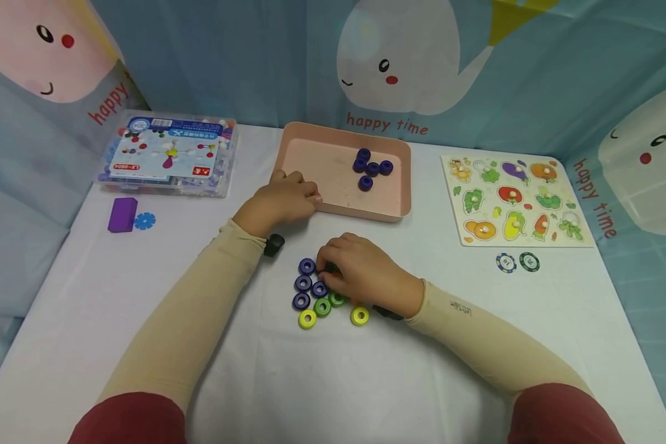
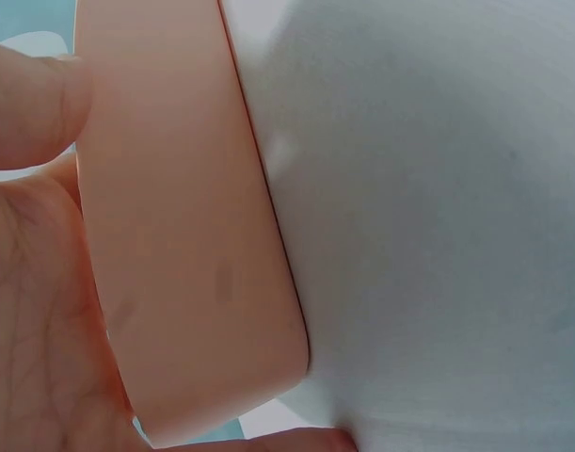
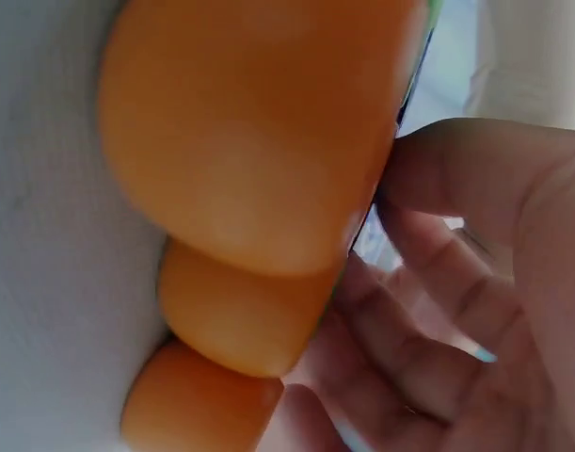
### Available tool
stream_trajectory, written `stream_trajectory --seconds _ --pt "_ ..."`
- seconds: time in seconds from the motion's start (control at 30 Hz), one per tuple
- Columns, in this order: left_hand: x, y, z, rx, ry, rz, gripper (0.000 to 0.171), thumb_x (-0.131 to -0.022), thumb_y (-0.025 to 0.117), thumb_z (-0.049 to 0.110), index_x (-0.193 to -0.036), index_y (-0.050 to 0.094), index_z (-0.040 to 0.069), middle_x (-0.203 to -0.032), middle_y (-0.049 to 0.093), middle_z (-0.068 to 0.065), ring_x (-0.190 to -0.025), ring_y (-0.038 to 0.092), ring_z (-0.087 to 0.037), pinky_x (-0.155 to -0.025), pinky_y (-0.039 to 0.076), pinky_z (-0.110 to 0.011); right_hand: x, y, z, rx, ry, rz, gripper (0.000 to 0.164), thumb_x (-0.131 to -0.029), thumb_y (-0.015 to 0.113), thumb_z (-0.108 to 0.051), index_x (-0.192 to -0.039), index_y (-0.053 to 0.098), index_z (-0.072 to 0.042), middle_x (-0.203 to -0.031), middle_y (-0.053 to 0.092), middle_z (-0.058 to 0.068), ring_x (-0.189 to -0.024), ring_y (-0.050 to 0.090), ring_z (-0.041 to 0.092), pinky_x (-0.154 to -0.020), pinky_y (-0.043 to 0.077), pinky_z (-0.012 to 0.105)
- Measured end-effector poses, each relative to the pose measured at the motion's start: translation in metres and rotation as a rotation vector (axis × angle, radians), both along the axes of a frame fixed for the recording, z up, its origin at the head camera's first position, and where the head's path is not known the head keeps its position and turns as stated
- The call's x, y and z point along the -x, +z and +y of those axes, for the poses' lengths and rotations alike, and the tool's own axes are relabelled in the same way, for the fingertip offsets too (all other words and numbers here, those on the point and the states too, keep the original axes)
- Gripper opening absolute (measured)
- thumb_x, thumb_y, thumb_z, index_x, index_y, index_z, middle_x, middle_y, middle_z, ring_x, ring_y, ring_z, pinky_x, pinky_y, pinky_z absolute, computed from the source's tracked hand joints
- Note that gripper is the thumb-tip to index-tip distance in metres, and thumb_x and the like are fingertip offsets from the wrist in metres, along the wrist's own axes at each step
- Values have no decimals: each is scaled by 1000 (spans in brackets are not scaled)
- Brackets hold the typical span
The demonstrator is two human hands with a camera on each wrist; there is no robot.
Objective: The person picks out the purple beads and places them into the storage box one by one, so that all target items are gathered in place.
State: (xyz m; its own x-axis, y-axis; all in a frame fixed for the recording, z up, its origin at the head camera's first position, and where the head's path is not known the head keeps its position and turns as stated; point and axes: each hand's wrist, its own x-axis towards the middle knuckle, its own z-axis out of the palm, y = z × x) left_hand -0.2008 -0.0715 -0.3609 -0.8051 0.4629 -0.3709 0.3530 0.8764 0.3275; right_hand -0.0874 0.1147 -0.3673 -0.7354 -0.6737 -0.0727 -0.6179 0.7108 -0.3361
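At the near left corner of a peach tray (image 1: 333, 203), my left hand (image 1: 288, 200) grips the rim, its thumb over the near edge. The tray's outer wall (image 2: 188, 226) fills much of the left wrist view, with the thumb (image 2: 33, 108) at its rim. Several purple rings (image 1: 365, 183) lie inside the tray. My right hand (image 1: 366, 271) reaches over a group of rings on the table: purple rings (image 1: 303, 283), green rings (image 1: 322, 307) and yellow rings (image 1: 359, 316). Orange rings (image 3: 259, 141) stand close beside its curled fingers (image 3: 409, 348). What lies between those fingertips is hidden.
A clear box (image 1: 166, 154) of model parts stands back left, near a purple block (image 1: 123, 215) and a blue snowflake-shaped disc (image 1: 144, 221). To the right lie a vegetable puzzle board (image 1: 449, 203) and two chips (image 1: 529, 261). A printed curtain (image 1: 288, 74) hangs behind.
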Motion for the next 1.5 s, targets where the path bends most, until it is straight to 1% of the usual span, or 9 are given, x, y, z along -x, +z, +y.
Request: stream_trajectory --seconds 0.17,0.3,0.4,0.53,0.7,0.9,1.23,1.37,1.5 --pt "0 0 1 14 10 -6 42 -106 34 39 -133 58 18 -138 46 -12 -126 33 -33 -105 33 -50 13 20 11 170 -73 130 9 -91 70 -27 -96 68 -19 -97 68 -6 -97 56 15 -91 46 34" --pt "0 -2 3 21 33 -2 42 -106 34 39 -135 58 20 -139 46 -11 -127 32 -34 -103 37 -52 46 30 29 282 -237 155 6 -91 70 -23 -95 70 -18 -99 71 -4 -98 60 18 -92 47 37" --pt "-1 -4 3 19 48 -6 43 -105 35 40 -136 57 21 -140 46 -10 -127 31 -34 -101 40 -53 70 20 41 302 -357 91 5 -92 70 -22 -94 71 -19 -100 71 -5 -98 62 18 -89 49 37" --pt "-1 -6 3 21 47 -1 44 -105 35 41 -137 57 21 -140 47 -9 -128 31 -34 -101 42 -54 91 2 48 311 -417 9 7 -92 71 -24 -94 71 -18 -99 71 -4 -95 64 15 -86 52 35" --pt "-2 -5 4 18 37 5 44 -105 34 42 -137 56 21 -138 47 -9 -127 31 -34 -99 42 -53 104 -12 53 270 -466 -60 6 -93 71 -24 -95 70 -18 -96 69 -4 -87 63 12 -80 52 32" --pt "-2 -2 4 18 35 3 44 -105 34 41 -138 56 21 -137 46 -9 -124 31 -32 -99 41 -51 113 -14 57 187 -564 -66 11 -95 69 -29 -100 69 -19 -94 66 0 -82 57 19 -72 45 36" --pt "-1 -2 2 16 31 1 45 -105 34 42 -139 55 21 -138 46 -9 -124 32 -32 -99 41 -51 111 -6 55 192 -587 -52 16 -96 68 -33 -104 70 -20 -103 66 2 -91 59 22 -77 46 39" --pt "-1 -2 2 24 34 4 44 -105 34 42 -138 56 22 -139 46 -9 -124 32 -33 -99 42 -53 91 11 41 241 -476 7 15 -95 69 -30 -103 71 -17 -112 68 2 -104 60 23 -89 48 40" --pt "-1 -1 1 31 35 1 44 -106 33 41 -138 56 22 -140 46 -9 -124 32 -32 -99 42 -53 59 27 21 214 -287 0 12 -94 71 -29 -100 72 -20 -112 69 -1 -106 59 21 -96 46 38"
